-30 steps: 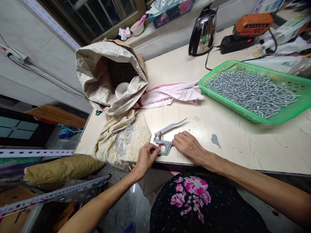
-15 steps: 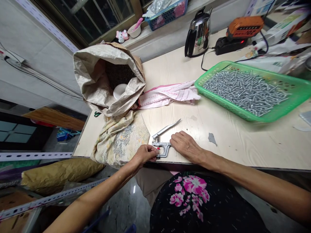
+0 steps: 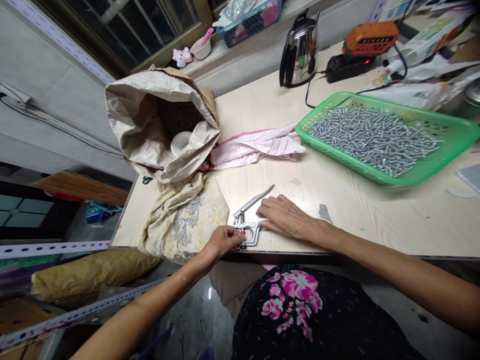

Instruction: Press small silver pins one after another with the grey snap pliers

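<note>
Silver hand-press pliers (image 3: 253, 235), like snap-fastener pliers, lie near the table's front edge. Their long handle is raised, and a spring and a red part show at the jaw. My left hand (image 3: 224, 240) is closed in a pinch at the jaw; what its fingertips hold is hidden. My right hand (image 3: 287, 217) is at the right end of the pliers, thumb and fingers parted, the thumb at the frame and the fingers below the raised handle. Small metal pins (image 3: 188, 220) lie scattered on a patterned cloth (image 3: 215, 202) left of the pliers.
A green basket (image 3: 375, 176) of similar metal pieces stands on the right. Behind the cloth is an open sack (image 3: 127, 125) with dark contents and a white bowl (image 3: 181, 142). A pink-white towel (image 3: 258, 147), a kettle (image 3: 300, 50) and an orange battery (image 3: 369, 39) sit farther back.
My right hand has loosened from the end of the pliers, its fingers lifting away from the thumb toward the raised handle. My left hand stays at the jaw. The whole view has shifted slightly.
</note>
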Motion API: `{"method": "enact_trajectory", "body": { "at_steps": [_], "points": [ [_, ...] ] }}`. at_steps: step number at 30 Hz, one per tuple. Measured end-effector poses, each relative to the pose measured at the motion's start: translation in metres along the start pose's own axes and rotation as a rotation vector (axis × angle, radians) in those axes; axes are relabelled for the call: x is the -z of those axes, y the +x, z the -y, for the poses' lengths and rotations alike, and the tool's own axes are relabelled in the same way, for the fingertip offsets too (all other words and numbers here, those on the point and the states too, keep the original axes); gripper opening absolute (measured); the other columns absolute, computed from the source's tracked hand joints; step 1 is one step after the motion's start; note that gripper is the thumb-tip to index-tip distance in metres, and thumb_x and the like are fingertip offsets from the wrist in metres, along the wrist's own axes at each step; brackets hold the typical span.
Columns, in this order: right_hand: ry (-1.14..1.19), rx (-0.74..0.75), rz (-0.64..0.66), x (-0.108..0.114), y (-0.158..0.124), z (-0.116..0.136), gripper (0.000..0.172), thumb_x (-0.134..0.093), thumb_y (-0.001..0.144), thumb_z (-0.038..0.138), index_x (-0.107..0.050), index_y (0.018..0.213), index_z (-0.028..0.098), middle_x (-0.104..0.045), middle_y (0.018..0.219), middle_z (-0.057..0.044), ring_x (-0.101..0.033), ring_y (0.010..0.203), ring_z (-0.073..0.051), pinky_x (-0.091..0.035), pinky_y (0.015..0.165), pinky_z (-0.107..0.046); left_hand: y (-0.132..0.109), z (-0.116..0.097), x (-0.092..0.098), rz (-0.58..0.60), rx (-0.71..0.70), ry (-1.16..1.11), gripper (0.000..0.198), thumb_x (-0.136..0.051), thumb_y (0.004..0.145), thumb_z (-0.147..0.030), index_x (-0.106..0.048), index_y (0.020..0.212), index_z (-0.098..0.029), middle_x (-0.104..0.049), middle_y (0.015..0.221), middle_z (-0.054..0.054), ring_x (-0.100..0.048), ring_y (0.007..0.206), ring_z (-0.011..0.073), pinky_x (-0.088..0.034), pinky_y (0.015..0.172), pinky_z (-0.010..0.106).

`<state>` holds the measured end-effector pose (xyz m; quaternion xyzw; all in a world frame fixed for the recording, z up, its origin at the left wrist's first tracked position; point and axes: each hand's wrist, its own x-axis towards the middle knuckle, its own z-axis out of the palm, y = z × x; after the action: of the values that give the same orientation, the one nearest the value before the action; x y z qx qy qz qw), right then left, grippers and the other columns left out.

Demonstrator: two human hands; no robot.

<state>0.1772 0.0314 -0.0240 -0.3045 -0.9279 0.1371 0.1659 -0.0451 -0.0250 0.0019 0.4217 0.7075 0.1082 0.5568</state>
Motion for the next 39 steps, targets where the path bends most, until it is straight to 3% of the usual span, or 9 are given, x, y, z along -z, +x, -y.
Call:
{"method": "enact_trajectory", "body": {
  "at_steps": [4, 8, 18, 21, 26, 29, 32, 35, 39],
  "points": [
    [-0.189, -0.047, -0.020, 0.001, 0.027, -0.015, 0.014, -0.054, 0.093, 0.021, -0.059, 0.106, 0.018, -0.061, 0.100, -0.007, -0.046, 0.092, -0.023, -0.024, 0.071, -0.034, 0.000, 0.002, 0.000, -0.017, -0.001, 0.004, 0.034, -0.074, 0.055, -0.045, -0.060, 0.063, -0.014, -0.057, 0.053, -0.002, -0.053, 0.051, 0.0108, -0.043, 0.055, 0.023],
    [-0.295, 0.036, 0.011, -0.015, 0.042, -0.027, 0.013, -0.048, 0.094, 0.012, -0.060, 0.091, 0.017, -0.060, 0.089, -0.006, -0.044, 0.090, -0.023, -0.023, 0.072, -0.034, 0.000, 0.008, 0.000, -0.040, -0.040, 0.068, 0.032, -0.071, 0.058, -0.044, -0.063, 0.064, -0.014, -0.057, 0.054, -0.002, -0.052, 0.053, 0.0110, -0.041, 0.055, 0.023],
    [-0.300, -0.001, -0.028, -0.017, 0.033, -0.028, 0.017, -0.045, 0.095, 0.013, -0.060, 0.090, 0.017, -0.061, 0.089, -0.005, -0.044, 0.089, -0.022, -0.024, 0.073, -0.035, 0.003, 0.008, 0.001, -0.036, 0.000, 0.080, 0.026, -0.072, 0.060, -0.038, -0.064, 0.063, -0.014, -0.057, 0.053, -0.002, -0.052, 0.052, 0.0114, -0.040, 0.055, 0.023],
    [-0.232, -0.052, -0.003, -0.009, 0.030, -0.027, 0.015, -0.049, 0.095, 0.027, -0.061, 0.096, 0.018, -0.062, 0.094, -0.007, -0.046, 0.092, -0.023, -0.027, 0.077, -0.036, 0.002, 0.007, 0.000, -0.048, 0.001, 0.070, 0.026, -0.073, 0.060, -0.038, -0.065, 0.064, -0.014, -0.058, 0.054, -0.001, -0.053, 0.052, 0.0113, -0.040, 0.055, 0.023],
    [-0.042, -0.068, 0.075, 0.004, 0.009, -0.024, 0.089, -0.057, 0.075, 0.075, -0.044, 0.135, 0.010, -0.056, 0.123, -0.018, -0.047, 0.111, -0.033, -0.032, 0.095, -0.047, 0.001, 0.005, 0.000, -0.052, 0.025, 0.041, 0.027, -0.075, 0.058, -0.038, -0.065, 0.065, -0.013, -0.059, 0.055, -0.002, -0.053, 0.051, 0.0109, -0.042, 0.055, 0.023],
    [-0.035, -0.052, 0.145, 0.002, -0.003, -0.023, 0.110, -0.062, 0.065, 0.080, -0.033, 0.144, 0.009, -0.041, 0.142, -0.025, -0.035, 0.129, -0.040, -0.024, 0.106, -0.058, 0.002, 0.005, -0.001, -0.049, 0.032, 0.043, 0.028, -0.075, 0.058, -0.039, -0.065, 0.064, -0.013, -0.059, 0.054, -0.002, -0.053, 0.051, 0.0108, -0.042, 0.055, 0.023],
    [-0.059, -0.027, 0.146, -0.001, -0.008, -0.021, 0.109, -0.075, 0.063, 0.067, -0.032, 0.145, 0.010, -0.037, 0.145, -0.025, -0.032, 0.133, -0.040, -0.019, 0.109, -0.060, 0.003, 0.005, -0.001, -0.052, 0.022, 0.066, 0.028, -0.074, 0.060, -0.039, -0.065, 0.064, -0.013, -0.059, 0.053, -0.002, -0.053, 0.051, 0.0109, -0.042, 0.055, 0.023],
    [-0.043, -0.015, 0.099, 0.001, -0.009, -0.018, 0.099, -0.080, 0.066, 0.053, -0.035, 0.144, 0.012, -0.048, 0.135, -0.021, -0.042, 0.124, -0.036, -0.021, 0.110, -0.060, 0.003, 0.005, 0.000, -0.047, 0.017, 0.111, 0.028, -0.072, 0.065, -0.040, -0.065, 0.066, -0.013, -0.059, 0.054, -0.001, -0.055, 0.052, 0.0118, -0.042, 0.056, 0.023],
    [0.017, -0.010, 0.055, 0.007, -0.012, -0.012, 0.083, -0.076, 0.075, 0.041, -0.034, 0.143, 0.019, -0.057, 0.121, -0.013, -0.050, 0.110, -0.030, -0.025, 0.107, -0.060, -0.010, 0.000, 0.000, -0.094, -0.115, 0.441, 0.026, -0.064, 0.079, -0.037, -0.065, 0.066, -0.014, -0.061, 0.063, 0.002, -0.058, 0.062, 0.0154, -0.044, 0.061, 0.026]
  ]
}}
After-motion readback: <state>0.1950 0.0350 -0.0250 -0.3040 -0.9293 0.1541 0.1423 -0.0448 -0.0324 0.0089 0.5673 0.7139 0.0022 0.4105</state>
